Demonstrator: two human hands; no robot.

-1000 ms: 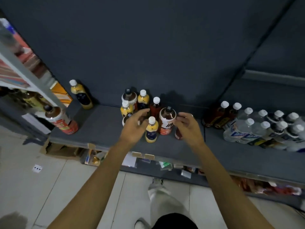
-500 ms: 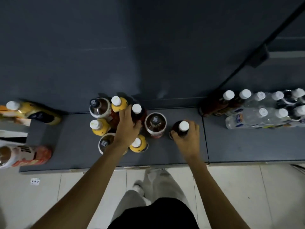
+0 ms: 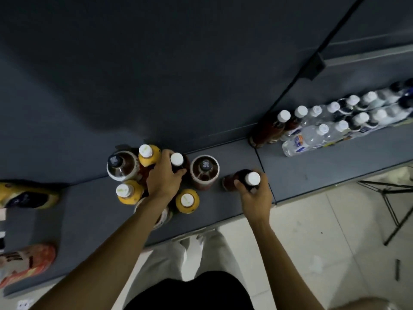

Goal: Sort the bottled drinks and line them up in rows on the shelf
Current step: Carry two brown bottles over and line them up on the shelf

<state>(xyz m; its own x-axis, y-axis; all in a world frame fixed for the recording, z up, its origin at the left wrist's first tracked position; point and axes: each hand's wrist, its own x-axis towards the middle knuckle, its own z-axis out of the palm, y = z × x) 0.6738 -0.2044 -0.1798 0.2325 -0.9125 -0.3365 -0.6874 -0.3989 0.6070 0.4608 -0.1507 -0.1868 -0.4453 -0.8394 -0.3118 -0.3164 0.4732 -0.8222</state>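
Hands unchanged: left hand and right hand still grip dark bottles.

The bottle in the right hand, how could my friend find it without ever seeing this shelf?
Start at the grey shelf. Right of the crowded bottle cluster, one dark bottle with a white cap stands alone in the right hand. Its neighbour, the wide bottle, has a black cap.
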